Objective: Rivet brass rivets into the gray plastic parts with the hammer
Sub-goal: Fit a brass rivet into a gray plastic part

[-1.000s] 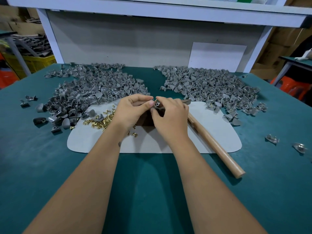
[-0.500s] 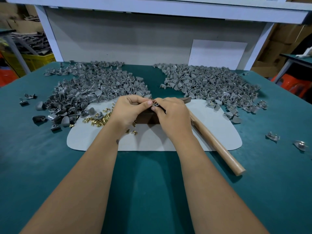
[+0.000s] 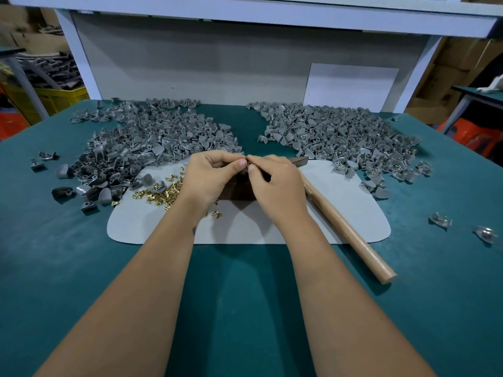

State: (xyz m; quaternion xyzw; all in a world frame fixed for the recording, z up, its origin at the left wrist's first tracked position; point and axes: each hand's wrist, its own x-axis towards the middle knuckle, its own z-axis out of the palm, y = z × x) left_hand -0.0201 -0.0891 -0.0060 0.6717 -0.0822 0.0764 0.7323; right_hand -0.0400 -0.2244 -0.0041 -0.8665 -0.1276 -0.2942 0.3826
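My left hand and my right hand meet fingertip to fingertip above a dark block on the pale mat. Together they pinch a small gray plastic part, almost wholly hidden by the fingers; whether a rivet sits in it I cannot tell. Loose brass rivets lie on the mat just left of my left wrist. The hammer lies untouched to the right of my right hand, its wooden handle pointing toward me and its head behind my right knuckles.
A heap of bare gray parts covers the table's back left. Another heap with brass showing fills the back right. Stray parts lie at the right on the green table. A white shelf frame stands behind.
Both hands stay together over the block. The fingertips have closed in, so the small part that showed between them a second ago is now nearly covered.
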